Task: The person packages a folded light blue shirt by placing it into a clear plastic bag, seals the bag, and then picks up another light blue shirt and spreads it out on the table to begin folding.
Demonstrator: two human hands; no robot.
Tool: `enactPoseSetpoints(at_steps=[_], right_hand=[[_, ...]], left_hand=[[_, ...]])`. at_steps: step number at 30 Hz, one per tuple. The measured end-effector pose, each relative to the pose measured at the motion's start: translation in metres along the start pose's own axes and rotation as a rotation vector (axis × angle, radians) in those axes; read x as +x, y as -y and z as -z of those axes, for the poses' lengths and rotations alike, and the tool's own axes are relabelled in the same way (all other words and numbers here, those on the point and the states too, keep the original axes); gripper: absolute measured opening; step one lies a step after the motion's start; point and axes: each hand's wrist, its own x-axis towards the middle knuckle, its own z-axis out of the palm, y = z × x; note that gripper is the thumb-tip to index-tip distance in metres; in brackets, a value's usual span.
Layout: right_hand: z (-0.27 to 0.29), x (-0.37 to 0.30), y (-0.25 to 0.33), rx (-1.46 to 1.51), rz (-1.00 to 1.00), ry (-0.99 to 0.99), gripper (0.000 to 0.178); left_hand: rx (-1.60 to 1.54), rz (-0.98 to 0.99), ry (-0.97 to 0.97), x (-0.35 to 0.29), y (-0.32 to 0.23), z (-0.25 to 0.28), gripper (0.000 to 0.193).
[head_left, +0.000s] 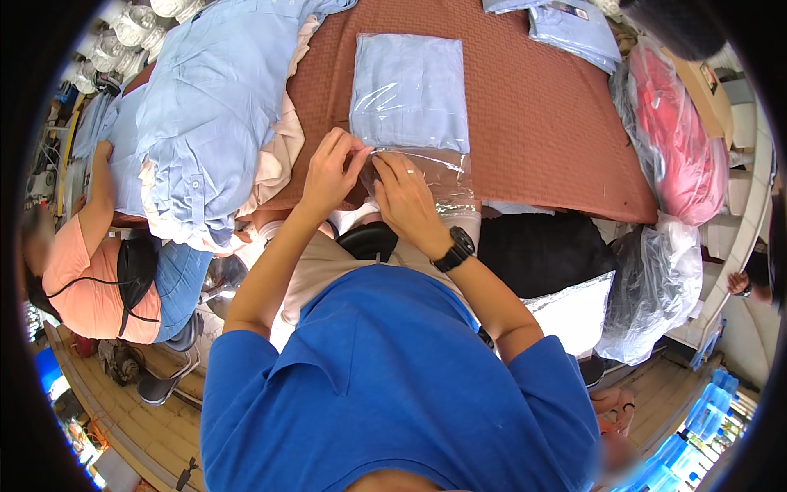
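A folded light blue shirt (410, 90) lies flat inside a clear plastic bag (443, 176) on the brown cloth-covered table. The bag's loose, see-through end hangs toward me over the table's near edge. My left hand (334, 168) pinches the bag's left edge, just below the shirt, between thumb and fingers. Close beside it, my right hand (402, 193) has its fingers bent at the same loose plastic, the fingertips partly hidden. A ring and a black wristwatch (457, 250) are on that hand and wrist.
A large pile of light blue shirts (213, 107) covers the table's left side. More bagged shirts (574, 33) lie at the far right, near plastic-wrapped red goods (676, 139). A person in an orange top (102, 279) sits at the left. Black fabric (533, 254) lies below the table edge.
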Motion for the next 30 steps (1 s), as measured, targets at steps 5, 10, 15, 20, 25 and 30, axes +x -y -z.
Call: enactPoseSetpoints(at_steps=[5,10,15,20,25,30], right_hand=[[-0.023,0.006,-0.015,-0.109,-0.022,0.051,0.037],[-0.026,0.005,-0.011,-0.082,-0.034,0.029,0.043],[-0.025,0.005,-0.006,-0.066,-0.059,0.019,0.049],[-0.031,0.005,-0.006,-0.117,-0.036,0.016,0.049],[-0.033,0.004,-0.007,-0.137,-0.058,0.093,0.049],[-0.029,0.005,-0.009,-0.167,-0.001,0.062,0.047]], left_hand=[[0.001,0.157,-0.096,-0.011,0.003,-0.009,0.015],[-0.131,0.299,-0.073,-0.015,0.007,-0.009,0.013],[-0.169,0.307,-0.046,-0.016,0.009,-0.007,0.013],[-0.186,0.311,-0.029,-0.015,0.004,-0.004,0.013],[-0.208,0.324,-0.002,-0.013,0.007,-0.003,0.013],[0.073,0.232,-0.002,-0.019,0.012,-0.007,0.014]])
